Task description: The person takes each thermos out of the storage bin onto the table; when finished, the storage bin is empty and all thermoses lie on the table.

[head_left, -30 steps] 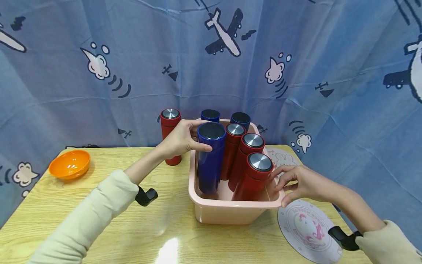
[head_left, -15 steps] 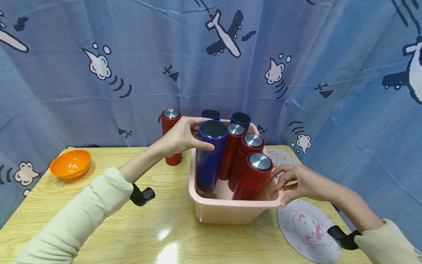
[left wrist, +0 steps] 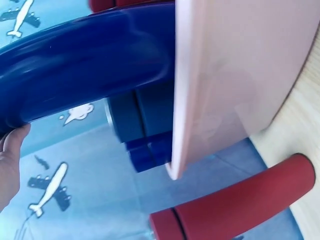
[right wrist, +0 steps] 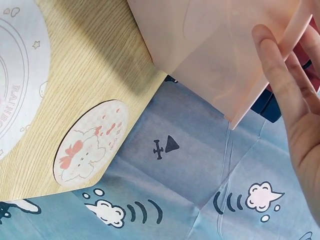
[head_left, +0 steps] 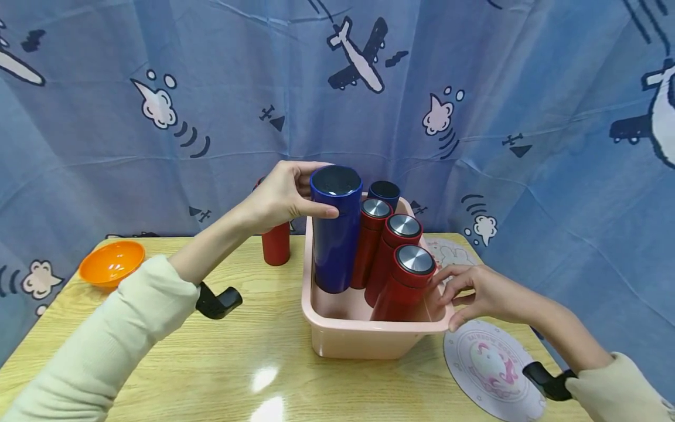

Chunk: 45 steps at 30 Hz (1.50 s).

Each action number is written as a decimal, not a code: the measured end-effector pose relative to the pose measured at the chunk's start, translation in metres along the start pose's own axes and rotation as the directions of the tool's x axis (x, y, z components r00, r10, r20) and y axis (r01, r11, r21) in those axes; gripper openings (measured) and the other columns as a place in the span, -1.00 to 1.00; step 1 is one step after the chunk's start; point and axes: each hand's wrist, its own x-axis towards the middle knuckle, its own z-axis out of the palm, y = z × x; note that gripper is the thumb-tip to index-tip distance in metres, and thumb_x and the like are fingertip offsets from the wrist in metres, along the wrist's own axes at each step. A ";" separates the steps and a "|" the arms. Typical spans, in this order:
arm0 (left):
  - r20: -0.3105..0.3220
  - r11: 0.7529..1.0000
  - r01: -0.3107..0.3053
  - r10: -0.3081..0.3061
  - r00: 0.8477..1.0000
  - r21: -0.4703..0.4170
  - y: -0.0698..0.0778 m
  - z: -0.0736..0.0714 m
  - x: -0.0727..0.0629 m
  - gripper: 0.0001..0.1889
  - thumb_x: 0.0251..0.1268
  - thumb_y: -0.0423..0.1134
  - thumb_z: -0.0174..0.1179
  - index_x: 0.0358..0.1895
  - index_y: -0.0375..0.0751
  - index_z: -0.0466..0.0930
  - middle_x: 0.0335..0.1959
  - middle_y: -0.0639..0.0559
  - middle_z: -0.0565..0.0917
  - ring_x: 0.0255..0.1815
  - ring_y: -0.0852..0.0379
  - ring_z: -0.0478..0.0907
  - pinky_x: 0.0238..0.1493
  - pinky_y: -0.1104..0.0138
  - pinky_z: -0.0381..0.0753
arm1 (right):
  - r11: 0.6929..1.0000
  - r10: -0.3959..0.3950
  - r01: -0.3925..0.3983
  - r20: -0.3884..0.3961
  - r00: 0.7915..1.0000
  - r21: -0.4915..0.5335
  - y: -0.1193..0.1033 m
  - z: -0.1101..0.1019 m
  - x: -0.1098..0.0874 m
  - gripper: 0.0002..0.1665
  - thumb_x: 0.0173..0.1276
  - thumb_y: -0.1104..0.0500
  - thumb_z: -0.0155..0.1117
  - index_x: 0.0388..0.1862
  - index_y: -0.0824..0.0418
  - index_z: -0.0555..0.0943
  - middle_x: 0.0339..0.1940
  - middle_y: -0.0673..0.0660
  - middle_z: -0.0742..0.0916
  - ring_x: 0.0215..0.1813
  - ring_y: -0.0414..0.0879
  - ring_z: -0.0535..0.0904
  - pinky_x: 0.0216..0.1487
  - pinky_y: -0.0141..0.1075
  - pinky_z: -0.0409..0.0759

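My left hand (head_left: 279, 196) grips a blue thermos (head_left: 336, 246) near its black-topped lid, thumb across the front. The thermos stands nearly upright, its lower part inside the pink bin (head_left: 364, 340). My right hand (head_left: 482, 293) holds the bin's right rim near the front corner, thumb outside, as the right wrist view also shows. Along the bin's right side stand several red thermoses (head_left: 405, 227) with silver lids. A second blue thermos (head_left: 385, 190) is at the back right of the bin. In the left wrist view another blue thermos (left wrist: 150, 155) shows beyond the bin's rim (left wrist: 182, 90).
Outside the bin, to its left, a red thermos (head_left: 276, 245) stands on the wooden table (head_left: 227, 351), partly behind my left hand. An orange bowl (head_left: 112, 264) sits at the far left. Round printed mats (head_left: 495, 369) lie right of the bin. A blue curtain (head_left: 237, 117) hangs behind.
My left hand has raised the blue thermos inside the bin, hiding the blue thermos at the back left. The right hand has stayed on the rim.
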 end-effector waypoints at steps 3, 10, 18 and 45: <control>-0.022 1.000 -0.016 0.017 1.000 0.019 0.010 -0.005 -0.003 -0.35 -0.09 -0.62 0.40 0.20 -0.36 0.49 -0.08 -0.24 0.69 -0.09 0.01 0.68 -0.03 0.20 0.64 | 1.000 -0.006 0.006 0.001 1.000 -0.004 0.000 0.000 0.001 -0.73 -0.02 0.05 0.54 -0.31 0.08 0.75 -0.04 0.22 0.63 0.03 -0.23 0.48 -0.14 -0.37 0.66; -0.095 0.998 -0.054 0.055 0.994 0.015 0.036 -0.017 -0.011 -0.32 -0.12 -0.67 0.38 0.22 -0.36 0.48 -0.10 -0.17 0.71 -0.11 0.01 0.68 -0.05 0.19 0.65 | 1.000 0.007 -0.007 -0.001 1.000 -0.006 0.000 0.000 0.002 -0.75 -0.03 0.06 0.54 -0.33 0.07 0.75 -0.04 0.21 0.64 0.02 -0.18 0.50 -0.15 -0.37 0.66; -0.152 0.997 -0.070 0.073 0.986 0.023 0.053 -0.034 -0.023 -0.33 -0.08 -0.71 0.33 0.24 -0.38 0.46 -0.16 -0.11 0.73 -0.16 0.03 0.69 -0.09 0.27 0.66 | 0.998 0.050 -0.050 0.005 0.999 0.028 -0.003 -0.002 0.003 -0.77 -0.02 0.08 0.55 -0.34 0.08 0.75 -0.04 0.21 0.63 0.02 0.10 0.48 -0.16 -0.22 0.69; -0.238 0.964 0.093 -0.032 0.971 0.249 0.030 -0.081 -0.084 -0.38 0.04 -0.53 0.37 0.26 -0.32 0.45 -0.19 0.11 0.73 -0.24 0.11 0.68 -0.22 0.36 0.67 | 0.998 0.055 -0.055 -0.010 0.998 0.034 -0.003 0.001 0.001 -0.78 -0.01 0.12 0.56 -0.34 0.09 0.75 -0.04 0.22 0.64 0.03 0.14 0.47 -0.17 -0.23 0.69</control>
